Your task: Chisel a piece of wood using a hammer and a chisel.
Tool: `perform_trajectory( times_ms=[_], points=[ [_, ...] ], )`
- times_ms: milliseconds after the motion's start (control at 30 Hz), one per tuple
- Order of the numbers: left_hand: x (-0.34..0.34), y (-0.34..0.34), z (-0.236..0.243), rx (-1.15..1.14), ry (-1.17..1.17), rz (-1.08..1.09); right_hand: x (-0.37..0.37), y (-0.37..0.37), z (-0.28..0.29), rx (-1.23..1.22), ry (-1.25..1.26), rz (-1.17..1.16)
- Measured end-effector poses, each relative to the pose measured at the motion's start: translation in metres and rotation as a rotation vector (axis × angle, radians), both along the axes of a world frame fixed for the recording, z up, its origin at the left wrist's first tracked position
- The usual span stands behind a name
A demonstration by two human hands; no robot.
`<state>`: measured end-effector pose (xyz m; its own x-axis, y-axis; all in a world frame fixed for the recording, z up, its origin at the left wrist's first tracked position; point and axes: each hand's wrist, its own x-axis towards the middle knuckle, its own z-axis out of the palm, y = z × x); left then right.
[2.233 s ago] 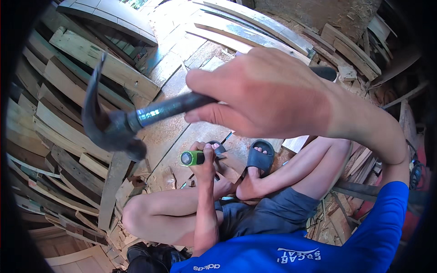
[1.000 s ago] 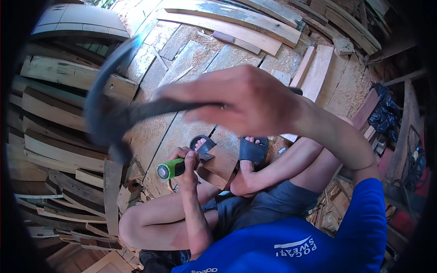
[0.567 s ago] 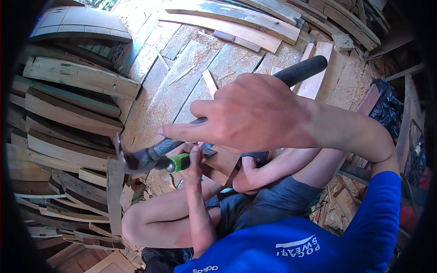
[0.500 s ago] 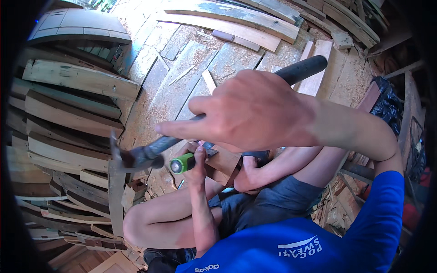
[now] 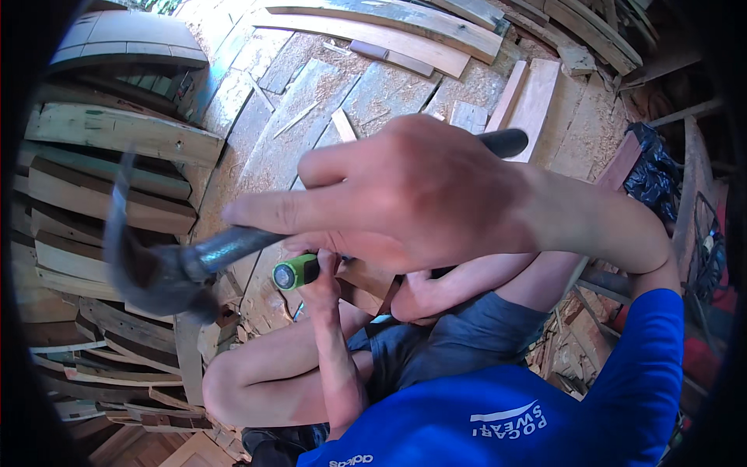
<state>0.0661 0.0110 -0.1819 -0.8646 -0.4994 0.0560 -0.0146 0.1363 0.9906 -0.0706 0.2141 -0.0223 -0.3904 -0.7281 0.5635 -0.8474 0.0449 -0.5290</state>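
Note:
My right hand (image 5: 405, 194) is wrapped round the handle of a claw hammer (image 5: 159, 272), raised close in front of me, its forefinger stretched along the handle. The steel head hangs to the left, slightly blurred, claw pointing up. Lower down, my left hand (image 5: 320, 286) is closed round a chisel with a green and black handle (image 5: 292, 272), its metal-capped end facing up toward the hammer. My right hand and wrist hide its blade. Between my folded legs lies a brown wooden piece (image 5: 366, 282), mostly covered from sight.
Stacked curved planks (image 5: 117, 202) line the left side. Long boards (image 5: 373, 39) lie on the dusty plank floor (image 5: 299, 109) ahead, among shavings and offcuts. Two narrow boards (image 5: 537, 101) rest to the right, near a black plastic bag (image 5: 654, 171) and wood scraps.
The hammer has come up nearer to me, its head shifting left and appearing larger. My left hand keeps its hold on the chisel. The whole view has shifted slightly.

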Motion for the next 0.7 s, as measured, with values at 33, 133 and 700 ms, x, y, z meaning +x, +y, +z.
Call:
perform_trajectory(
  times_ms=[33,133,700],
  points=[
    [-0.001,-0.001,0.002,-0.05,0.03,0.04,0.0,0.0,0.001,0.046,0.019,0.007],
    [-0.001,0.004,0.012,0.164,-0.074,-0.027,-0.002,0.006,0.006,0.31,0.14,-0.001],
    [0.003,-0.001,0.003,0.116,-0.021,-0.075,0.002,0.008,0.009,0.161,0.047,0.015]
  ],
)
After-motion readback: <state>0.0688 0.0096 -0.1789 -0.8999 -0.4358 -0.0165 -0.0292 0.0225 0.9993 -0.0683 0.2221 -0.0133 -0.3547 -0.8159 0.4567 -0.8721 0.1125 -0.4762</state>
